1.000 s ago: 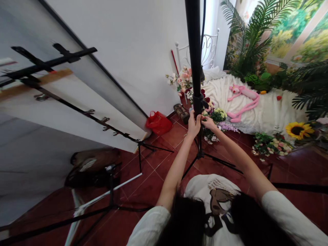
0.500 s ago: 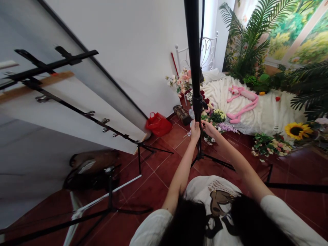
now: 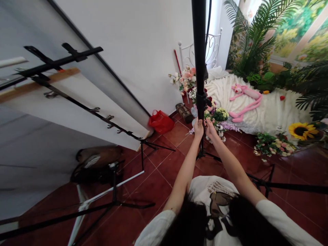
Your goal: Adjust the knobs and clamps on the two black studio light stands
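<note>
A black light stand rises upright in front of me, with a collar and a small knob partway up its pole. Just below that collar, my left hand is closed around the pole from the left side. My right hand is closed against the pole's right side at about the same height. Its fingertips are partly hidden, so the exact spot they grip is unclear. Spread legs of the stand show beneath my forearms.
Left, a white board with clips hangs from a black stand. A red plastic bag lies by the wall. Flowers and a bed with a white blanket and pink plush toy are beyond. Stand legs cross the tiled floor.
The view has shifted, so the scene sits slightly further right. Both hands stay on the pole below the collar; the right hand's fingers have shifted slightly.
</note>
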Demonstrator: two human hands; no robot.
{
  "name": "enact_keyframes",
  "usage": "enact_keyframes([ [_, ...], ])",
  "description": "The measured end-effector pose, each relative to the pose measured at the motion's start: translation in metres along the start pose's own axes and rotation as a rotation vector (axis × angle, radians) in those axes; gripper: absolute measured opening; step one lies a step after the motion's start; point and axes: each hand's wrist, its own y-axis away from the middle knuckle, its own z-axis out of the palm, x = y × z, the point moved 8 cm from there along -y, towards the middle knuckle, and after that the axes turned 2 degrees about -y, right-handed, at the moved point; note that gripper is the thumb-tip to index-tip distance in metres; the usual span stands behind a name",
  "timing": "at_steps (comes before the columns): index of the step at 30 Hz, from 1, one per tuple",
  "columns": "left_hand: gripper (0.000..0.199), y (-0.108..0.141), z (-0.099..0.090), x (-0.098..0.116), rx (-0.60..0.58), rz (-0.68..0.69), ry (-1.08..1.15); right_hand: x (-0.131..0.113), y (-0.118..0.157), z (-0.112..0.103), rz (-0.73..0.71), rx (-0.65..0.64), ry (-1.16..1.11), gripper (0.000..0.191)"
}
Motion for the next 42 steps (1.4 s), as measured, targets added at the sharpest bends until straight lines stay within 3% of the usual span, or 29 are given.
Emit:
enact_keyframes([
  [4, 0.062, 0.0, -0.001, -0.001, 0.003, 0.015, -0.037, -0.005, 0.0, -0.001, -0.107, 0.104, -0.059, 0.04],
  [9, 0.058, 0.001, -0.003, -0.001, 0.008, 0.027, -0.098, -0.011, 0.001, -0.006, -0.133, 0.336, 0.094, 0.05],
  [12, 0.056, 0.002, -0.003, 0.001, 0.007, 0.034, -0.128, -0.014, 0.001, -0.005, -0.128, 0.403, 0.144, 0.049],
  [15, 0.054, 0.004, -0.002, 0.004, 0.014, 0.028, -0.126, -0.011, 0.003, -0.006, -0.036, 0.337, 0.128, 0.038],
  [18, 0.052, 0.009, -0.001, 0.01, 0.054, -0.006, -0.134, -0.009, 0.017, -0.016, 0.126, 0.171, 0.058, 0.021],
  [20, 0.05, 0.018, -0.001, 0.015, 0.113, -0.011, -0.165, -0.016, 0.034, -0.033, 0.197, 0.075, 0.029, 0.01],
  [23, 0.048, 0.047, -0.004, 0.023, 0.272, 0.029, -0.249, -0.036, 0.067, -0.077, 0.24, 0.01, 0.074, 0.009],
  [26, 0.046, 0.092, -0.003, 0.016, 0.461, 0.044, -0.387, -0.058, 0.104, -0.138, 0.274, 0.047, 0.138, 0.011],
  [28, 0.048, 0.123, 0.003, -0.002, 0.548, -0.018, -0.442, -0.072, 0.131, -0.185, 0.289, 0.144, 0.167, 0.006],
  [30, 0.045, 0.146, 0.02, -0.029, 0.503, -0.122, -0.424, -0.089, 0.158, -0.229, 0.269, 0.225, 0.158, 0.006],
  [31, 0.039, 0.153, 0.035, -0.043, 0.419, -0.183, -0.38, -0.098, 0.172, -0.249, 0.25, 0.265, 0.145, 0.007],
  [33, 0.026, 0.164, 0.076, -0.066, 0.162, -0.284, -0.256, -0.116, 0.2, -0.286, 0.199, 0.353, 0.112, 0.009],
  [35, 0.024, 0.175, 0.127, -0.074, -0.124, -0.321, -0.132, -0.134, 0.227, -0.316, 0.135, 0.443, 0.069, 0.01],
  [38, 0.031, 0.193, 0.202, -0.059, -0.442, -0.288, -0.003, -0.161, 0.266, -0.346, 0.019, 0.552, -0.017, 0.01],
  [42, 0.037, 0.232, 0.296, -0.023, -0.776, -0.245, 0.11, -0.2, 0.315, -0.369, -0.164, 0.648, -0.156, 0.009],
])
